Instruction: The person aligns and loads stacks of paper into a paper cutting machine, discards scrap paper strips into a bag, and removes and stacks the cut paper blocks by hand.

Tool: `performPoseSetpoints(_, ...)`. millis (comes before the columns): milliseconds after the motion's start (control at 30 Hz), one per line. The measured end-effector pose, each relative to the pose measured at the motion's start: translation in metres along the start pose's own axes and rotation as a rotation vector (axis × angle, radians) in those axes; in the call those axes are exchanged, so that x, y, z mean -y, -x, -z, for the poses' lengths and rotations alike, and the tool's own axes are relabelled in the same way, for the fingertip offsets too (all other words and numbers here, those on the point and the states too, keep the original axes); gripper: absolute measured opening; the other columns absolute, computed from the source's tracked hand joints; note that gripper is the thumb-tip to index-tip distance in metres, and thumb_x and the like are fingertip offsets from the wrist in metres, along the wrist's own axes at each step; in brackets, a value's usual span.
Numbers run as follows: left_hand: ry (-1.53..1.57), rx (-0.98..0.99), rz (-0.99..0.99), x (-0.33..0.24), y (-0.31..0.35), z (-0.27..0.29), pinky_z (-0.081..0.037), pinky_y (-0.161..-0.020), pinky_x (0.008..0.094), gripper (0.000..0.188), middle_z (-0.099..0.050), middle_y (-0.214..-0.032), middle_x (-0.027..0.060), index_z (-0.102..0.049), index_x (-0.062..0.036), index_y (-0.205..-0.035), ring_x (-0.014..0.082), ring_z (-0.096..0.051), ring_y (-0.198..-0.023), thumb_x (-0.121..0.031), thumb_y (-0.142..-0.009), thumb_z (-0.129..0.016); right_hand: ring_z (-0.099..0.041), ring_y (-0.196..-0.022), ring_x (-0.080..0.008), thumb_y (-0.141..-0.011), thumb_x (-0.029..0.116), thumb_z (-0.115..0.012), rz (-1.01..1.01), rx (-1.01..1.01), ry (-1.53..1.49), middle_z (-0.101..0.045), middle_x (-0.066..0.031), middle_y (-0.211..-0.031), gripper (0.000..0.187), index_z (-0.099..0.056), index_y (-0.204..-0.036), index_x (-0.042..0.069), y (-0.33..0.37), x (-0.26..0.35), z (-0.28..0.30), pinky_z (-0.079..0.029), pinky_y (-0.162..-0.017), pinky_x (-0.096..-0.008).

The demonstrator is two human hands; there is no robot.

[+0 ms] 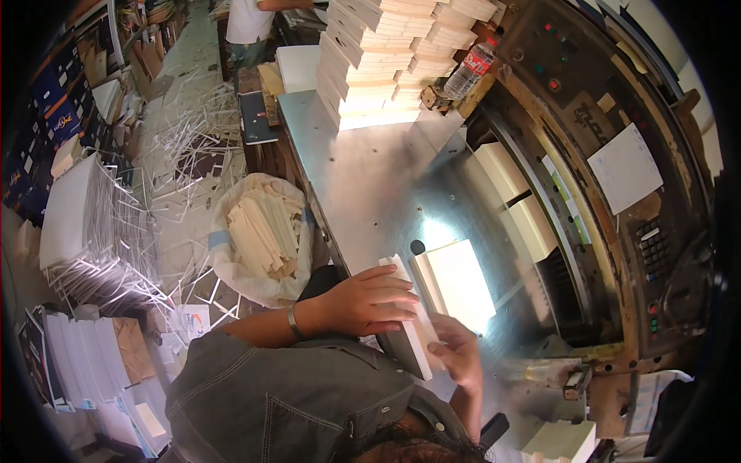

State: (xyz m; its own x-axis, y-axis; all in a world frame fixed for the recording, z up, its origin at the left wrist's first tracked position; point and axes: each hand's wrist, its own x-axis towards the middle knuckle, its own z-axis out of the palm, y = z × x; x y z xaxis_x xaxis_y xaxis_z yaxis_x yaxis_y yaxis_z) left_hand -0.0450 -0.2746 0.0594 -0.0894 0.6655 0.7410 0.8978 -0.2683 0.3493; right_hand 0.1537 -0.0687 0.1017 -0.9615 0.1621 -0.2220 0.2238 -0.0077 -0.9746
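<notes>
Cloth of a dark grey shirt (309,401) fills the near edge. Just beyond it, a pale paper block (421,343) stands tilted between 2 hands at the near side of a metal table (351,166); whether it rests on the table, I cannot tell. The left hand (369,299), with a metallic band (294,321) at its wrist, lays slightly parted fingers across the block; its thumb is hidden, so I cannot tell whether it grips. The right hand (457,351) is curled narrow around the block's right side. Just beside them, a brightly lit paper stack (467,282) lies flat on the metal. To the left, a white sack (221,258) holds cream paper strips (262,231). Right of the table, a machine panel (556,77) carries buttons and a white sheet (625,168). Farther off, tall piles of paper blocks (363,77) stand near a red-capped bottle (469,71). Offcuts (193,139) litter the floor, and 1 other person (248,21) in a white top stands at the far end.
</notes>
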Motion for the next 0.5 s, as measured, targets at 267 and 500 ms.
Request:
performPoseSetpoints(267, 0.006, 0.029, 0.003, 0.002, -0.001, -0.001, -0.035, -0.119, 0.0517, 0.027, -0.067, -0.123, -0.0013, -0.072, -0.0198, -0.117, 0.0204, -0.058, -0.128, -0.031, -0.092, -0.074, -0.068, -0.086, -0.013, -0.091, -0.003, -0.059, 0.133, -0.422, 0.38, -0.075, -0.0128, -0.106, 0.046, -0.061, -0.137, -0.006, -0.015, 0.004, 0.032, -0.053, -0.073, -0.0277)
performPoseSetpoints(500, 0.002, 0.046, -0.021, 0.003, -0.002, -0.007, -0.033, -0.119, 0.0544, 0.026, -0.066, -0.115, -0.0022, -0.071, -0.0185, -0.115, 0.0193, -0.059, -0.124, -0.03, -0.092, -0.073, -0.069, -0.106, -0.0201, -0.091, -0.005, -0.059, 0.304, -0.536, -0.116, -0.071, -0.0179, -0.12, 0.042, -0.062, -0.133, -0.008, -0.026, -0.002, 0.131, -0.052, -0.096, -0.031)
